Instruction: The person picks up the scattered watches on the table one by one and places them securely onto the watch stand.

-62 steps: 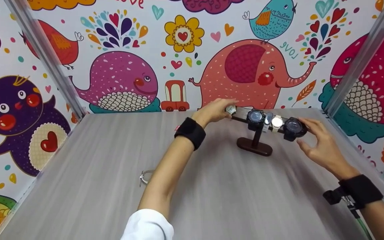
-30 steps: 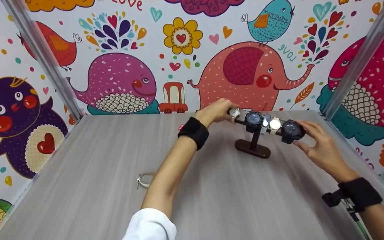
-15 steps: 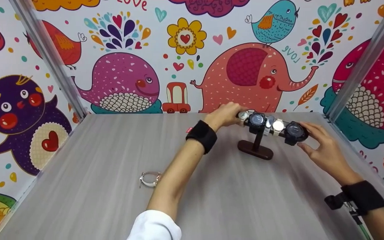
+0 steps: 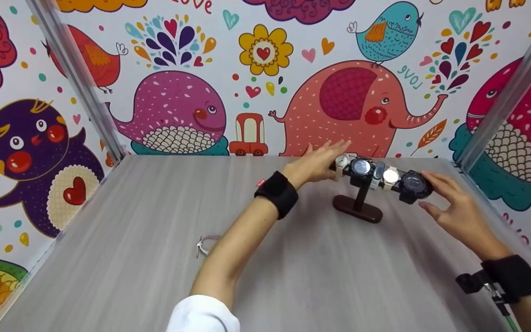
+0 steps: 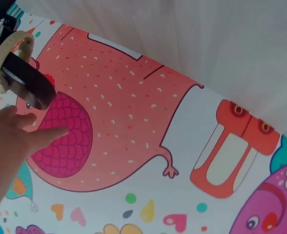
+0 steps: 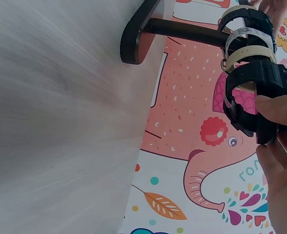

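A dark brown watch stand [image 4: 357, 210] stands at the right rear of the table, several wristwatches along its crossbar. At the bar's left end sits a small white-faced watch [image 4: 342, 161] on a cream strap; a black watch [image 4: 361, 167] is beside it. My left hand [image 4: 314, 164] is at that end, its fingers extended and spread past the bar; in the left wrist view a fingertip lies against the cream strap [image 5: 2, 73]. At the opposite end, my right hand [image 4: 461, 214] pinches the bar's tip between thumb and fingers, beside a large black watch [image 4: 414, 183].
A light-strapped watch [image 4: 203, 246] lies on the grey table [image 4: 122, 258], partly hidden behind the left forearm. A slim silver-banded watch [image 4: 378, 170] and a cream watch [image 4: 390, 176] fill the bar's middle. A printed wall [image 4: 265, 106] closes off the back.
The small white-faced watch has slid right along the bar, nearer the black watch. My left hand followed it rightward, and its fingers have straightened. The right hand stays at its end.
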`<state>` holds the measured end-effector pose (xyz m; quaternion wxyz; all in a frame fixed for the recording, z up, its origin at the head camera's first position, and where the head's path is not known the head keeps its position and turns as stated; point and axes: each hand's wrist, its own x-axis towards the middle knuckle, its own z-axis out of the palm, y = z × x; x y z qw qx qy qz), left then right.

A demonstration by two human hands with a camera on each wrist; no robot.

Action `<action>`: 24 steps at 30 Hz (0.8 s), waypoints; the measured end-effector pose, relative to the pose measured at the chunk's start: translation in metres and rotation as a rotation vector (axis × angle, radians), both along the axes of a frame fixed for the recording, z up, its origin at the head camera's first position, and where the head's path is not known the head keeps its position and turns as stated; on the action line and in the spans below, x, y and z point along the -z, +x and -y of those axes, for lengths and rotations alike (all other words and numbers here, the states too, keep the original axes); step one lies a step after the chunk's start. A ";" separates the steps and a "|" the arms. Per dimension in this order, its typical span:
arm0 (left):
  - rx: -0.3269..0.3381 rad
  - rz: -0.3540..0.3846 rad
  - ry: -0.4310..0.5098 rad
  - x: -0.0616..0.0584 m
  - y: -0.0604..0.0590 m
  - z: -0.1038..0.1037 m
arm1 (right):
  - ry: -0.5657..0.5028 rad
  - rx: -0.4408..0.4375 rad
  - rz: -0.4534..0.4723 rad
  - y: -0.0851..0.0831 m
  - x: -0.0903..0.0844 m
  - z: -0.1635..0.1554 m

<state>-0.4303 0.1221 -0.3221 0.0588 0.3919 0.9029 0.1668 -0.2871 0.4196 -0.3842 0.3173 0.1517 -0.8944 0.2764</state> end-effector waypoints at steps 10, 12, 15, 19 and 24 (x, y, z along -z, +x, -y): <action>-0.028 -0.040 -0.069 -0.018 0.025 0.063 | 0.003 0.000 0.067 0.005 -0.002 0.003; -0.045 -0.059 -0.086 -0.022 0.032 0.078 | 0.006 0.002 0.066 0.008 -0.002 0.005; -0.058 -0.077 -0.103 -0.023 0.047 0.104 | 0.021 -0.003 0.048 0.014 -0.001 0.009; -0.067 -0.068 -0.110 -0.012 0.078 0.139 | 0.070 0.014 0.045 0.028 -0.002 0.015; -0.070 -0.019 -0.106 0.025 0.113 0.180 | 0.125 0.045 0.104 0.053 0.001 0.025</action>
